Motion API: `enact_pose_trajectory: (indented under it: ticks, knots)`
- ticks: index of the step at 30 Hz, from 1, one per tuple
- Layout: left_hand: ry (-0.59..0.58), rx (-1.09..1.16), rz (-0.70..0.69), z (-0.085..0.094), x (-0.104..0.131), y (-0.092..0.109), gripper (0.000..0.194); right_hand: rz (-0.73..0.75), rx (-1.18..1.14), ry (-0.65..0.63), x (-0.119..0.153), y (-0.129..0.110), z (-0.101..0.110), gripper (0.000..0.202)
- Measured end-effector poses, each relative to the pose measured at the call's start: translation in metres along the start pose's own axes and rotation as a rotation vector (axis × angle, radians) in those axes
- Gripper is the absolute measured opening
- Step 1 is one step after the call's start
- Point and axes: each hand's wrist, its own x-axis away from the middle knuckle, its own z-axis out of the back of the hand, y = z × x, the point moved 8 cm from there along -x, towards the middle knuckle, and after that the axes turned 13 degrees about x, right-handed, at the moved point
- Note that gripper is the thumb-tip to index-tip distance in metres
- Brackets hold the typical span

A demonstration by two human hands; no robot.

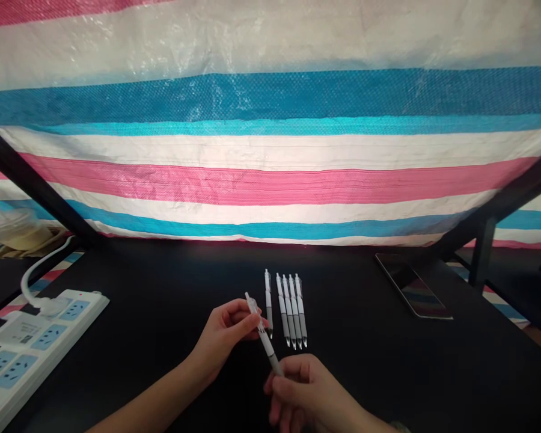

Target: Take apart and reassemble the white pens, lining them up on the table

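Observation:
A white and grey click pen slants between my two hands above the black table. My left hand pinches its upper part near the clip, thumb against the barrel. Around the grey grip at the lower end, the fingers of my right hand are closed, hiding the tip. Just beyond my left fingertips lies a single similar pen, its lower part close to that hand. To its right, several matching pens lie side by side in a row, buttons pointing away from me.
A white power strip with a plugged-in cable is at the left edge. A dark phone lies at the right. Behind the black table hangs a striped plastic sheet, with dark slanted bars either side. A clear plastic cup stands far left.

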Motion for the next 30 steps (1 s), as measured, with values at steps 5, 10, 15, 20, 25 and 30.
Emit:
enact_pose_trajectory:
  ticks: [5, 10, 15, 20, 25, 30]
  knots:
    - [0.019, 0.026, -0.003, 0.0006, -0.0007, 0.0036, 0.022, 0.011, -0.13, -0.147, 0.0024, -0.0058, -0.0084, 0.045]
    - [-0.006, 0.035, 0.012, -0.0024, -0.001, 0.0019, 0.021, 0.033, -0.146, -0.162, 0.0007, -0.0061, -0.0064, 0.039]
    - [-0.008, 0.036, 0.015, -0.0017, -0.0018, 0.0015, 0.021, 0.049, -0.141, -0.15, 0.0009, -0.0079, -0.0045, 0.033]
    - [-0.011, 0.038, 0.017, -0.0007, -0.0014, 0.0004, 0.02, 0.021, -0.171, -0.168, 0.0028, -0.0071, -0.0052, 0.032]
    - [0.003, 0.048, 0.014, 0.0006, -0.0013, -0.0005, 0.021, 0.031, -0.172, -0.157, 0.003, -0.0082, -0.0038, 0.028]
    - [0.008, 0.054, 0.018, 0.0006, -0.0015, -0.0008, 0.022, 0.047, -0.163, -0.157, 0.0013, -0.0073, -0.0035, 0.029]
